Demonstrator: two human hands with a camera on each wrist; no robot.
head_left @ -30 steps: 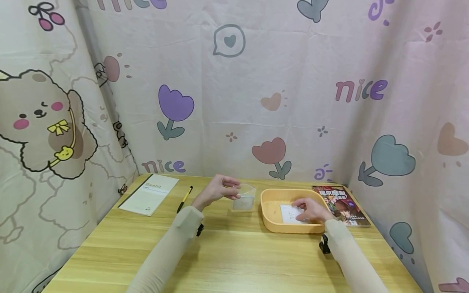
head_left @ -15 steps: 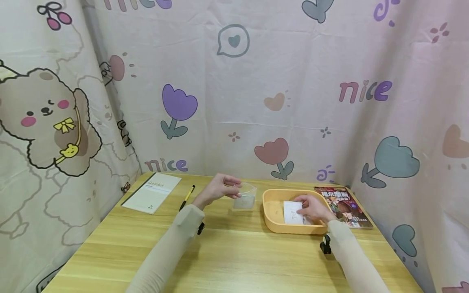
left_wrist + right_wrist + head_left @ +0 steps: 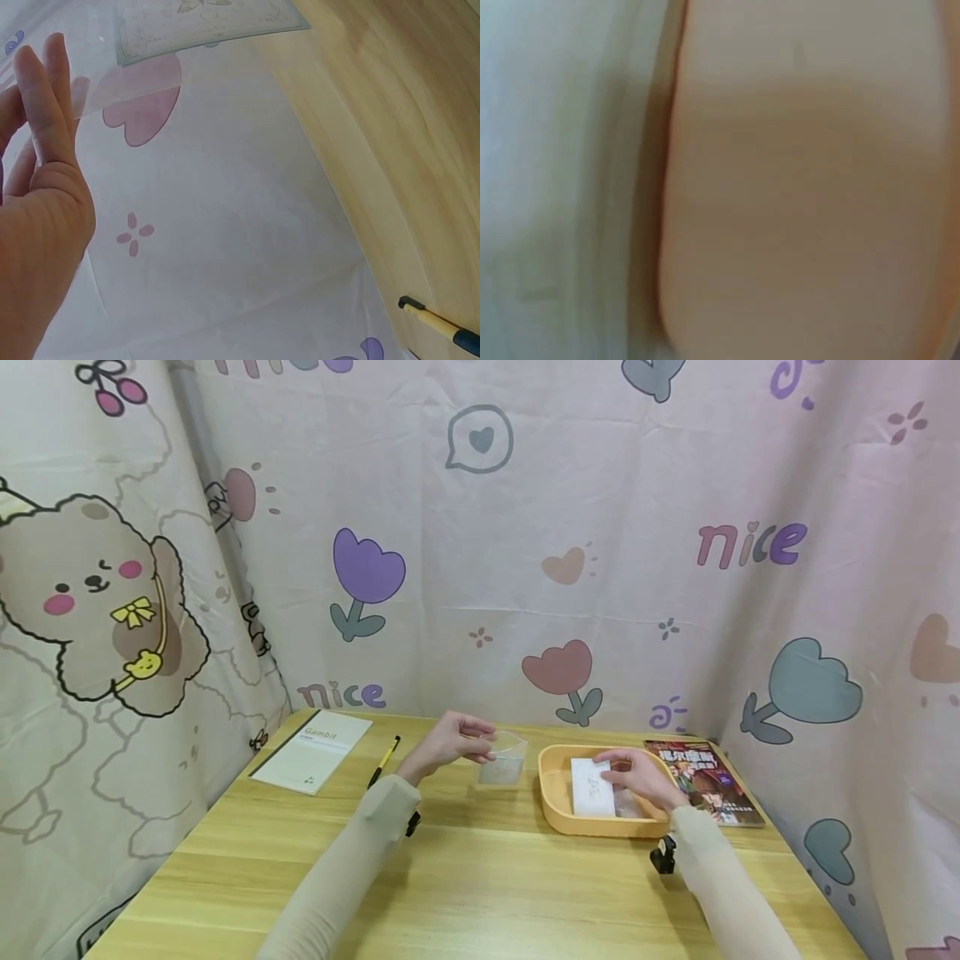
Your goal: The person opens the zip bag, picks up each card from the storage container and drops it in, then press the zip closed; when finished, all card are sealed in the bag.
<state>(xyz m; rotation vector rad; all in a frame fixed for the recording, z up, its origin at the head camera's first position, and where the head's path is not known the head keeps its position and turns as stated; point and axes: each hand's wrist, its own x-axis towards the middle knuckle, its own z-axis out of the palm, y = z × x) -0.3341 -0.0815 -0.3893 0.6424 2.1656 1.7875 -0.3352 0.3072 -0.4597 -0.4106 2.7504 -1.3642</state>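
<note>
Pinching a clear bag (image 3: 504, 761) is the left hand (image 3: 448, 745) (above the surface (image 3: 480, 877)); right hand (image 3: 637, 778) is gripping a white card (image 3: 591, 787) in the tray (image 3: 553, 793).

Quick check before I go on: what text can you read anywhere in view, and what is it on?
"nice": printed several times on the curtain.
"Gambit": on the notebook cover; the smaller print is unreadable.
Book cover title: too blurred to read.
White card in the tray: faint marks, unreadable.

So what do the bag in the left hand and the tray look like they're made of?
The bag, pinched at its rim by the left hand, looks like thin clear plastic film: table and curtain show through it. The tray looks like matte moulded plastic, pale orange with rounded corners. The card under the right hand seems paper.
</note>
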